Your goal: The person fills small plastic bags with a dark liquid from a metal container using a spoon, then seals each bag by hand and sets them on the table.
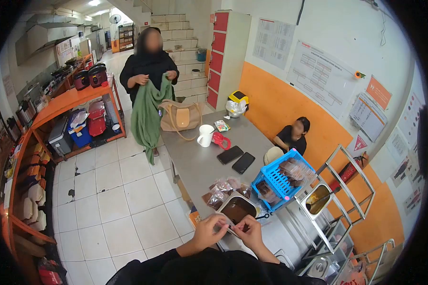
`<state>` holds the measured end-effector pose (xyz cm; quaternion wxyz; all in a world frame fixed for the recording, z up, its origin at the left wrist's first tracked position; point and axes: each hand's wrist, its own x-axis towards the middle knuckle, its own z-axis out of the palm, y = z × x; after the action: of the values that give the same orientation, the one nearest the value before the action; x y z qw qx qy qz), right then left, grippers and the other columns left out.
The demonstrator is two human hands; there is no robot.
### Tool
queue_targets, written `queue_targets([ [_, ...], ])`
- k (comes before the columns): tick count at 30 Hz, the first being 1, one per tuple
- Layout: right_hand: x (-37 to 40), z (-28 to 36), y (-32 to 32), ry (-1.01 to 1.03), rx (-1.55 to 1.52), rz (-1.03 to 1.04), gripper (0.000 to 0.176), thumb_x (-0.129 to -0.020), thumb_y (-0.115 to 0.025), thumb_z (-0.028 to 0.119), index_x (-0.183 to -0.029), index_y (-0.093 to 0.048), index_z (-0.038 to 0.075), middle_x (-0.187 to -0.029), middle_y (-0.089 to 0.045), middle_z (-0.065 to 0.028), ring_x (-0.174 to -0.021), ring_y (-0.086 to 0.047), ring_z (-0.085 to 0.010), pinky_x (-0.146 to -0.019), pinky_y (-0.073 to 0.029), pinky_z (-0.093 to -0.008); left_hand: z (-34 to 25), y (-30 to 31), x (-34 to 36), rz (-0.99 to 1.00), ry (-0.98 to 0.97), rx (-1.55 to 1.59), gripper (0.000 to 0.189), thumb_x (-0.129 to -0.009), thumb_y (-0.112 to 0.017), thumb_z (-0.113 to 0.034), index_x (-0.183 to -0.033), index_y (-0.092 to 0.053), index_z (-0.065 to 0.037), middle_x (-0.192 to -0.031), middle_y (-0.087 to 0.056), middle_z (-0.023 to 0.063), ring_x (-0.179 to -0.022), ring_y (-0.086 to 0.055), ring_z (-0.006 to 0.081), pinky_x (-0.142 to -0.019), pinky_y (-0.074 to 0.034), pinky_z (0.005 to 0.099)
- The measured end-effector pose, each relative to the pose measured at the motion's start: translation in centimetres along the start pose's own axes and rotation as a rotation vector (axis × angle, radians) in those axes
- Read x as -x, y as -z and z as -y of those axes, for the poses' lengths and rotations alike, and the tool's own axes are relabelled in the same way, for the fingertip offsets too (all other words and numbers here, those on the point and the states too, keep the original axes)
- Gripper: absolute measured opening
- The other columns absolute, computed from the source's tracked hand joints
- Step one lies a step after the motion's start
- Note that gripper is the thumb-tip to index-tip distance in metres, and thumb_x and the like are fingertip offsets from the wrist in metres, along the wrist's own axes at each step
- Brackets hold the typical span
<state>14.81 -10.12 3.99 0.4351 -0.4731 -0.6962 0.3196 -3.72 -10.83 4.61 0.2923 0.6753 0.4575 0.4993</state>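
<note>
The left hand [208, 232] and right hand [250, 232] meet at the near edge of the steel table [195, 164], fingers curled and fingertips pinched together on a thin clear packet [231, 229] held between them; what it contains is too small to tell. Just beyond the packet stands a steel pan [238, 208] filled with dark brown sauce, and touching its far side lies a heap of clear bags [222, 189] with brown contents. To the right of these a blue plastic basket [283, 179] sits tilted, holding more filled bags. Farther up the table lie two dark phones [236, 158] side by side, then a white mug [205, 135] and a tan handbag [179, 116]. At the table's far end a person in black [148, 64] stands holding a green cloth [147, 114], and another person [294, 135] sits against the orange wall.
</note>
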Motion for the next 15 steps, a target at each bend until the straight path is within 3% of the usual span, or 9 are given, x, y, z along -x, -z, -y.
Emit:
queue_targets([
  [2, 0.4, -0.3, -1.0, -0.116, -0.154, -0.004, 0.018, -0.074, -0.078, 0.006, -0.071, -0.060, 0.003, -0.072, -0.052, -0.0021, -0.064, -0.049, -0.0094, -0.057, -0.040, -0.0249, 0.3, -0.3, 0.2, 0.176, 0.157, 0.221, 0.019, -0.087, -0.069, -0.013, -0.098, -0.062, 0.000, -0.090, -0.069, 0.0080, -0.078, -0.066, 0.0131, -0.068, -0.052, 0.0276],
  [7, 1.2, -1.3, -1.5, -0.343, -0.428, 0.075, 0.019, -0.079, -0.077, 0.007, -0.072, -0.059, 0.002, -0.074, -0.050, 0.0002, -0.066, -0.051, -0.0064, -0.052, -0.040, -0.0215, 3.1, -2.0, 1.0, 0.241, 0.327, 0.466, 0.019, -0.093, -0.062, -0.017, -0.099, -0.064, 0.002, -0.087, -0.070, 0.0065, -0.074, -0.067, 0.0110, -0.070, -0.055, 0.0256],
  [10, 0.9, -0.3, -1.3, -0.312, -0.580, 0.088, 0.021, -0.080, -0.076, 0.007, -0.071, -0.058, 0.003, -0.079, -0.050, 0.0012, -0.066, -0.053, -0.0051, -0.048, -0.040, -0.0207, 3.8, -2.1, 0.9, 0.301, 0.441, 0.728, 0.020, -0.095, -0.059, -0.016, -0.101, -0.063, 0.002, -0.089, -0.069, 0.0060, -0.077, -0.066, 0.0111, -0.070, -0.055, 0.0244],
  [13, 1.1, -0.3, -1.2, -0.304, -0.592, 0.109, 0.019, -0.080, -0.075, 0.008, -0.074, -0.058, 0.002, -0.080, -0.052, -0.0034, -0.066, -0.056, -0.0114, -0.053, -0.045, -0.0257, 4.5, -1.6, 0.7, 0.380, 0.456, 0.798, 0.021, -0.095, -0.058, -0.017, -0.106, -0.062, 0.001, -0.094, -0.068, 0.0055, -0.083, -0.065, 0.0086, -0.070, -0.054, 0.0239],
  [15, 1.2, 0.0, -1.1, -0.128, -0.190, 0.134, 0.012, -0.084, -0.069, 0.006, -0.079, -0.059, 0.002, -0.081, -0.054, -0.0058, -0.068, -0.058, -0.0137, -0.056, -0.049, -0.0265, 4.6, -1.3, 0.8, 0.398, 0.385, 0.629, 0.021, -0.094, -0.059, -0.017, -0.106, -0.061, 0.000, -0.094, -0.066, 0.0054, -0.084, -0.064, 0.0087, -0.069, -0.054, 0.0254],
])
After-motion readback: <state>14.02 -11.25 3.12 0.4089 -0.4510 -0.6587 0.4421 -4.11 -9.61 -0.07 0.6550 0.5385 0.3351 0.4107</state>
